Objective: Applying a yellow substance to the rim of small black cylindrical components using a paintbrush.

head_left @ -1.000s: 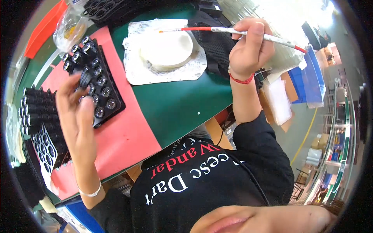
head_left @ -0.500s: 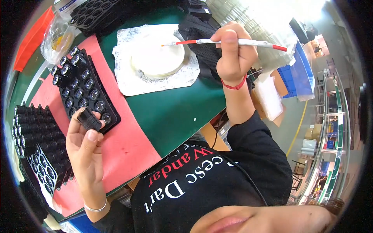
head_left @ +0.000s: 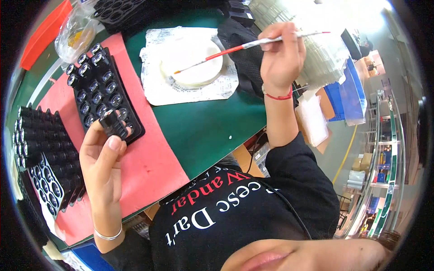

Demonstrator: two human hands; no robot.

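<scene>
My left hand is closed round a small black cylindrical part with ridged sides, held up over the front end of a black tray. Several similar black cylinders stand at the tray's far end; its nearer pockets look shiny and round. In my right hand is a thin paintbrush, white and red, gripped by its handle. The brush slants down to the left, its orange-brown tip over a white round dish. I cannot tell whether the tip touches the dish. Beneath the dish lies a printed white sheet.
A pink mat covers part of the green table. Stacked black trays stand at the left. Behind are a plastic bag with yellow contents and a red bin. Black mesh cloth lies right of the dish.
My right hand has tilted the paintbrush, bringing its tip lower and leftward over the dish. The left hand has turned the black part more upright. The whole view has shifted slightly.
</scene>
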